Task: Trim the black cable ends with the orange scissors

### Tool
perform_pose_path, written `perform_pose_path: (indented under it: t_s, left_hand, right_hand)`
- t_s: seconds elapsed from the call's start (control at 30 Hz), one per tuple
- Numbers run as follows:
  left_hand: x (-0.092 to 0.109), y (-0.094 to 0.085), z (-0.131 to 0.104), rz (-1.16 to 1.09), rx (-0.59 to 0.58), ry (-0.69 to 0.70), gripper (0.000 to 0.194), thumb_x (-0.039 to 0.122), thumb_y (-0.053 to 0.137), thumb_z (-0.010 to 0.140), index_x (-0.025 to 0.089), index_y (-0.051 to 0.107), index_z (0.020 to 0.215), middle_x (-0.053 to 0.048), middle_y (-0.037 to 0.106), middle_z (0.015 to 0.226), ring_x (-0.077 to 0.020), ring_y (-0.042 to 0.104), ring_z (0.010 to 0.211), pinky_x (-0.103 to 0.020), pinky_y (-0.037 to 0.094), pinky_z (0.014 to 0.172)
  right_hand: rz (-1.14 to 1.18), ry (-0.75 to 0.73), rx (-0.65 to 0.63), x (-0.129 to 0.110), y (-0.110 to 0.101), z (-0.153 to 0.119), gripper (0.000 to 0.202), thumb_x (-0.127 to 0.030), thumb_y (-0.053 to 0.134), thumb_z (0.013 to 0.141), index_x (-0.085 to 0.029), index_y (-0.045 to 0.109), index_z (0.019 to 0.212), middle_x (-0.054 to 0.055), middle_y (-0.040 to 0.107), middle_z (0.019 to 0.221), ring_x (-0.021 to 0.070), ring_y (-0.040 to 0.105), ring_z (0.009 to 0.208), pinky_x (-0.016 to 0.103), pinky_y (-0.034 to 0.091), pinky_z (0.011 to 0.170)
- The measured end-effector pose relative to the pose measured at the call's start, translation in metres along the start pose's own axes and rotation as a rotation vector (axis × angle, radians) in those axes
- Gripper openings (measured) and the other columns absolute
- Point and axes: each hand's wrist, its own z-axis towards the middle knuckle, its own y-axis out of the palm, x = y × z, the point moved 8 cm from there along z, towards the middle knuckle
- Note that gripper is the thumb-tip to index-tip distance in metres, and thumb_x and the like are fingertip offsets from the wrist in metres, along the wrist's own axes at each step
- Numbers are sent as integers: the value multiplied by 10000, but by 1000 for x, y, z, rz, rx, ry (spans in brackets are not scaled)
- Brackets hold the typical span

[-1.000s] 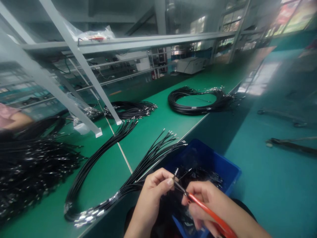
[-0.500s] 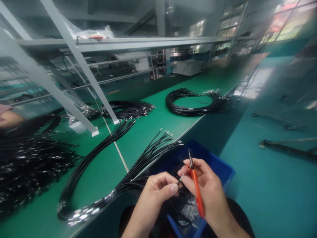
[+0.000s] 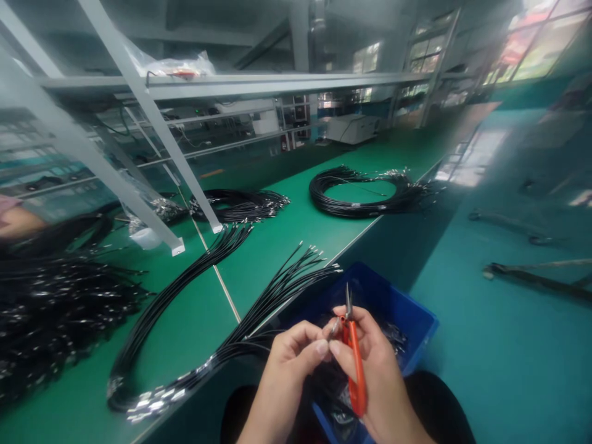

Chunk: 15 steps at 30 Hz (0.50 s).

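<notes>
I see right hand (image 3: 377, 357) now nearer left hand (image 3: 293, 361), fingers curled round orange-handled metal snips (image 3: 357, 370), left fingertips pinching slim silver tip (image 3: 333, 329).

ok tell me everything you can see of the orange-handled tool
The orange-handled tool has plastic-looking handles and a narrow, dark metal tip tapering to a point. It lies in the grip of the right hand, nearly upright in the picture, tip up, with the blue bin behind it. Whether the tip is closed is too small to tell.
</notes>
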Motion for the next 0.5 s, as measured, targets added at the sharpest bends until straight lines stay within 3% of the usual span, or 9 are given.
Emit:
perform_pose_path:
  t_s: [0.23, 0.37, 0.5]
  left_hand:
    - [1, 3, -1, -83, -67, -55, 128, 189, 611, 771, 121, 640, 667, -13, 591, 630, -96, 429, 574, -198, 296, 547]
    - [-6, 7, 0, -267, -124, -160, 121, 170, 604, 760, 115, 633, 656, -23, 589, 632, -98, 478, 578, -195, 329, 570]
    - [-5, 11, 0, -321, -195, -183, 145, 160, 573, 781, 98, 637, 666, -31, 573, 601, -113, 526, 596, -196, 345, 577]
  right_hand:
    - [233, 132, -74, 8, 3, 0, 201, -224, 645, 815, -220, 545, 990, -29, 574, 679, 90, 482, 558, 187, 415, 550]
    - [257, 181, -93, 14, 5, -1, 306, -137, 680, 741, -224, 537, 997, -13, 599, 753, 114, 533, 637, 205, 432, 590]
    - [297, 200, -97, 16, 7, -2, 272, -175, 673, 755, -205, 549, 996, -24, 575, 703, 98, 505, 585, 202, 428, 570]
